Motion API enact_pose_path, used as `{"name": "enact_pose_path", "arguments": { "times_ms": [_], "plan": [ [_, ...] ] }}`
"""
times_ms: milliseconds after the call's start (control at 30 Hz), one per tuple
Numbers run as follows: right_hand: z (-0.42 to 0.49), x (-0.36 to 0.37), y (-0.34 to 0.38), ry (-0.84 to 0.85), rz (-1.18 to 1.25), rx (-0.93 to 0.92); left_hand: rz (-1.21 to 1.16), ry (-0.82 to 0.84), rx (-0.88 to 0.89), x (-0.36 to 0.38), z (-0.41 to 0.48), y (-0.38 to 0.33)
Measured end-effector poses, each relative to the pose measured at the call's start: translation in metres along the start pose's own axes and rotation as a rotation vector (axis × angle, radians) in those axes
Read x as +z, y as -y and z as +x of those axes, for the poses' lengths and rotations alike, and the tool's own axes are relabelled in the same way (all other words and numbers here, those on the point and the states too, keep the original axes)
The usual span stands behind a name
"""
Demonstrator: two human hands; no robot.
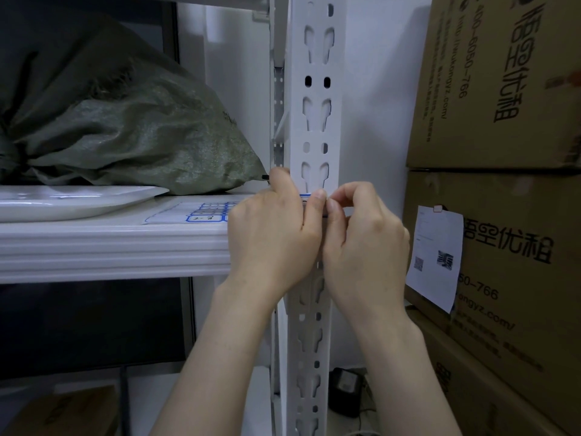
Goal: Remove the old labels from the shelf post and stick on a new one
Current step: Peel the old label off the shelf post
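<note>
Head view shows both hands meeting on the white shelf post at shelf level: the right hand has thumb and forefinger pinched together at a blue-edged label, apparently picking at its edge, while the left hand wraps the post, likely to steady it. A sheet of spare labels lies near the shelf's front right corner, within reach.

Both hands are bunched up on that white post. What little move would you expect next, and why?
Probably a press or a peel with the fingertips: both the left hand and right hand pinch at a blue-edged label on the shelf post. Which one, I cannot tell.
</note>
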State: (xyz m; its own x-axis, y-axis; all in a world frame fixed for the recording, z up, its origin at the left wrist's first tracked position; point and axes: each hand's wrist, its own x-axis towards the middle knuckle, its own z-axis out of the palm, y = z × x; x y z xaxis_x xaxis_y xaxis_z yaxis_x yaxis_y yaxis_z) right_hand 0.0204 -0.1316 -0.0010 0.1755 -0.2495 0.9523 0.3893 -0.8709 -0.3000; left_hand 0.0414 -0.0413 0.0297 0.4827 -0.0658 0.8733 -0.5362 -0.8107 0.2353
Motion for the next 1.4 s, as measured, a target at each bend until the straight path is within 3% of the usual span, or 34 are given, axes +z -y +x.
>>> {"name": "enact_pose_path", "arguments": {
  "times_ms": [167,967,1400],
  "plan": [
    [0.0004,0.0004,-0.0017,-0.002,0.094,0.036,-0.013,-0.009,-0.005,-0.0002,-0.0003,-0.0003],
    [0.0012,-0.0029,0.0014,0.003,-0.016,-0.036,0.006,0.004,0.011,0.0010,0.0007,0.0005],
    [-0.0015,-0.0007,-0.0026,-0.002,0.080,-0.002,0.008,0.002,0.032,0.0015,0.0002,0.0004]
  ]
}}
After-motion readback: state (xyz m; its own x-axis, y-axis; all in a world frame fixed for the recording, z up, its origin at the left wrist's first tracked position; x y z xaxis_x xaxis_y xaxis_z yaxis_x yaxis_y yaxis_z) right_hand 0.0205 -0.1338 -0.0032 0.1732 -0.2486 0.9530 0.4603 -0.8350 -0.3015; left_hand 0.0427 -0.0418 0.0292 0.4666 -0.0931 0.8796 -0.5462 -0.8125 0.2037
